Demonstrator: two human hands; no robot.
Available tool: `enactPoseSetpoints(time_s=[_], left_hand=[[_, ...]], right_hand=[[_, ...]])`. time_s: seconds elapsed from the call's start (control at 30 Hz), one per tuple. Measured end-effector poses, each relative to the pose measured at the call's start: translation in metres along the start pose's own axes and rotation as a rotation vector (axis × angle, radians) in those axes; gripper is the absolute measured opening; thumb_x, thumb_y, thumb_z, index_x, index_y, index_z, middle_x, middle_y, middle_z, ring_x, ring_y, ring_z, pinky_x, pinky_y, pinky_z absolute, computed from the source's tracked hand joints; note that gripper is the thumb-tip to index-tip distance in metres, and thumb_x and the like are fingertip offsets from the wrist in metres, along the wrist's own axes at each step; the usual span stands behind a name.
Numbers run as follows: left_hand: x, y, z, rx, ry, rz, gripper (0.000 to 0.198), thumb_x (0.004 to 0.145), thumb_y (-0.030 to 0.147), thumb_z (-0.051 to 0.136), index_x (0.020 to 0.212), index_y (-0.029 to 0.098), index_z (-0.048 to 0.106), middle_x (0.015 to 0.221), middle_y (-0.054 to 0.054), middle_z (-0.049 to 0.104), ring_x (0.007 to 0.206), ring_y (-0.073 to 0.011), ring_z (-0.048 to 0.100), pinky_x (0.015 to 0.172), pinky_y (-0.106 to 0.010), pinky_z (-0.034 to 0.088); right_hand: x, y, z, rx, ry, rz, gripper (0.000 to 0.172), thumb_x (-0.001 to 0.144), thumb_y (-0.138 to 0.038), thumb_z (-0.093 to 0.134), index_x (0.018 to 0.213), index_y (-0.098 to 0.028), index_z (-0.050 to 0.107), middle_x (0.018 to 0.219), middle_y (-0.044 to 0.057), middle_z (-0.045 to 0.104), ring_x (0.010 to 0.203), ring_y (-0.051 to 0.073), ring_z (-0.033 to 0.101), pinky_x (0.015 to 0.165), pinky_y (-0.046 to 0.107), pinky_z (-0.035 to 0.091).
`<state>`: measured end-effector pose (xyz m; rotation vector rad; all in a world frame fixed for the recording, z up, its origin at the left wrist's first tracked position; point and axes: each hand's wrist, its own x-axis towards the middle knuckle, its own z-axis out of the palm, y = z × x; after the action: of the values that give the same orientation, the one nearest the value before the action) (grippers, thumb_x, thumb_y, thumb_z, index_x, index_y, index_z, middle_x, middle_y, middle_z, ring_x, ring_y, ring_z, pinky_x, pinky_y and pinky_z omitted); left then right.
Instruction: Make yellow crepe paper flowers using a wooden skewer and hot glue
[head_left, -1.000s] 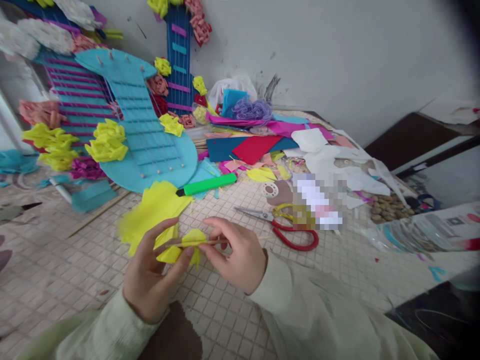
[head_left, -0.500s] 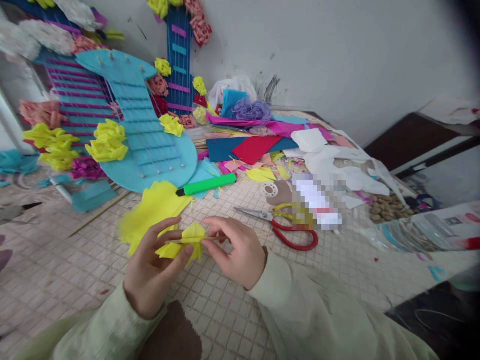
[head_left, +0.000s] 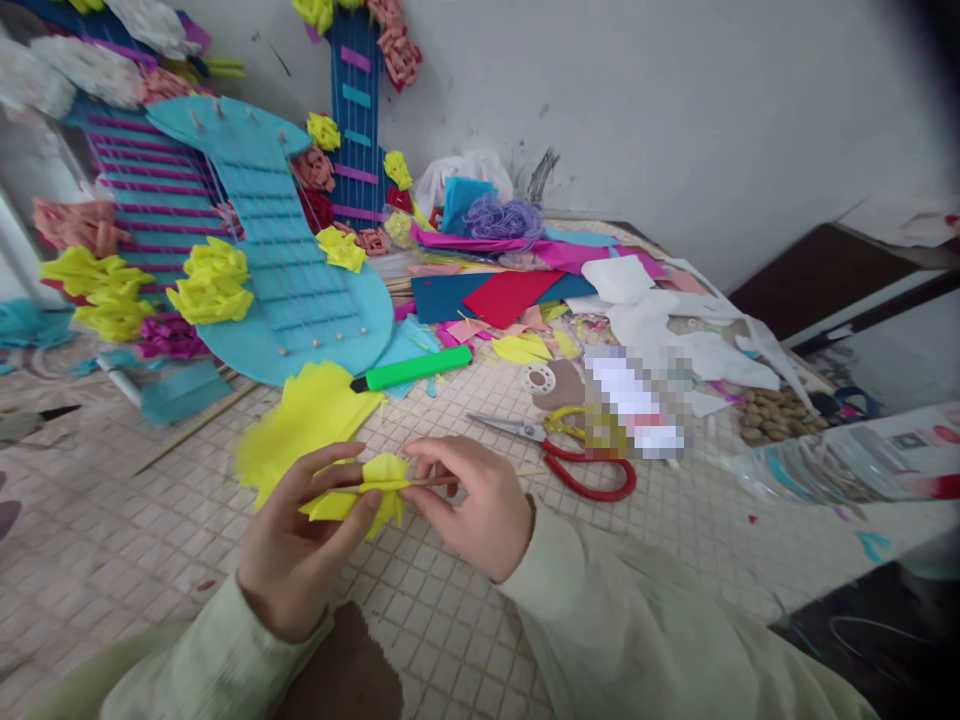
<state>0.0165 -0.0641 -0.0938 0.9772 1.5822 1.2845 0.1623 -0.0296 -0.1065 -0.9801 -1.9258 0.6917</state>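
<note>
Left hand (head_left: 289, 560) closed on a folded yellow paper piece (head_left: 360, 490), thumb under, fingers over. Right hand (head_left: 472, 510) pinches a thin wooden stick (head_left: 420, 483) at its right end; stick lies across the paper piece, touching it. Both held just above the tiled tabletop (head_left: 675, 560), near the front edge.

Just behind the left hand: loose yellow paper sheet (head_left: 300, 420) flat on the tabletop. Beyond it a green marker (head_left: 412, 368), lying left-right. Right of the hands: red-handled scissors (head_left: 570, 455), blades pointing left, lying apart from both hands.

Farther back: pile of coloured felt scraps (head_left: 502, 290), purple yarn bundle (head_left: 506, 215). Far left: blue guitar-shaped board (head_left: 292, 290) with yellow paper flowers (head_left: 210, 285) on it, leaning toward the wall (head_left: 675, 100).
</note>
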Motion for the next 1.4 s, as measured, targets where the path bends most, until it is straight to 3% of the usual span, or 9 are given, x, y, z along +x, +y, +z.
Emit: enactPoseSetpoints(time_s=[0.17, 0.37, 0.53, 0.67, 0.77, 1.0, 1.23, 1.4], left_hand=[[0.002, 0.001, -0.001, 0.016, 0.009, -0.002, 0.032, 0.060, 0.024, 0.068, 0.091, 0.024, 0.057, 0.073, 0.003, 0.060, 0.064, -0.0110, 0.061, 0.046, -0.012, 0.050], [-0.001, 0.000, -0.002, -0.003, 0.017, 0.051, 0.029, 0.064, 0.025, 0.066, 0.092, 0.024, 0.058, 0.082, 0.000, 0.061, 0.079, -0.0149, 0.060, 0.049, -0.014, 0.050], [0.003, -0.012, -0.010, -0.130, -0.059, 0.065, 0.028, 0.069, 0.028, 0.060, 0.097, 0.024, 0.058, 0.090, -0.002, 0.062, 0.090, -0.0191, 0.058, 0.062, -0.022, 0.050], [0.007, -0.020, -0.016, -0.220, -0.132, 0.026, 0.027, 0.070, 0.025, 0.058, 0.098, 0.026, 0.059, 0.087, 0.000, 0.064, 0.078, -0.0135, 0.058, 0.059, -0.018, 0.047], [0.008, -0.021, -0.016, -0.236, -0.125, 0.023, 0.027, 0.070, 0.026, 0.060, 0.097, 0.026, 0.058, 0.086, 0.001, 0.064, 0.077, -0.0117, 0.057, 0.059, -0.016, 0.046], [0.004, -0.018, -0.014, -0.170, -0.087, 0.085, 0.028, 0.070, 0.031, 0.063, 0.097, 0.026, 0.058, 0.086, 0.001, 0.063, 0.093, -0.0166, 0.056, 0.070, -0.020, 0.046], [-0.002, 0.000, -0.003, -0.015, -0.004, 0.023, 0.029, 0.064, 0.029, 0.066, 0.091, 0.027, 0.058, 0.078, 0.003, 0.061, 0.076, -0.0135, 0.059, 0.055, -0.017, 0.048], [0.000, 0.002, -0.001, 0.088, -0.032, 0.016, 0.030, 0.062, 0.030, 0.066, 0.090, 0.026, 0.056, 0.071, 0.004, 0.060, 0.064, -0.0118, 0.058, 0.048, -0.016, 0.046]], right_hand=[[0.000, 0.002, 0.000, 0.010, -0.081, -0.004, 0.025, 0.079, -0.018, 0.051, 0.104, -0.016, 0.053, 0.076, 0.003, 0.063, 0.068, 0.014, 0.056, 0.063, 0.026, 0.046], [0.001, 0.000, 0.001, 0.063, -0.011, 0.076, 0.023, 0.076, -0.016, 0.056, 0.099, -0.017, 0.056, 0.073, 0.000, 0.064, 0.060, 0.011, 0.055, 0.056, 0.021, 0.045], [0.001, -0.001, -0.001, 0.089, 0.027, 0.110, 0.024, 0.073, -0.014, 0.060, 0.096, -0.015, 0.058, 0.070, -0.001, 0.063, 0.057, 0.010, 0.053, 0.057, 0.020, 0.044], [0.002, -0.002, -0.001, 0.113, 0.025, 0.121, 0.025, 0.071, -0.013, 0.061, 0.096, -0.014, 0.058, 0.070, -0.001, 0.063, 0.057, 0.009, 0.053, 0.057, 0.020, 0.044], [0.002, -0.003, -0.001, 0.119, 0.020, 0.133, 0.025, 0.071, -0.013, 0.062, 0.096, -0.014, 0.058, 0.070, -0.001, 0.063, 0.057, 0.009, 0.053, 0.058, 0.020, 0.044], [0.003, -0.003, 0.000, 0.157, 0.035, 0.184, 0.027, 0.068, -0.010, 0.065, 0.094, -0.015, 0.058, 0.072, 0.000, 0.063, 0.064, 0.010, 0.056, 0.061, 0.019, 0.046], [0.002, -0.001, 0.001, 0.170, -0.023, 0.179, 0.027, 0.067, -0.010, 0.066, 0.092, -0.014, 0.059, 0.070, 0.000, 0.064, 0.063, 0.011, 0.057, 0.061, 0.019, 0.047], [0.002, 0.000, -0.002, 0.182, -0.152, 0.138, 0.015, 0.074, -0.014, 0.061, 0.089, -0.014, 0.060, 0.074, 0.001, 0.062, 0.064, 0.010, 0.057, 0.059, 0.019, 0.046]])
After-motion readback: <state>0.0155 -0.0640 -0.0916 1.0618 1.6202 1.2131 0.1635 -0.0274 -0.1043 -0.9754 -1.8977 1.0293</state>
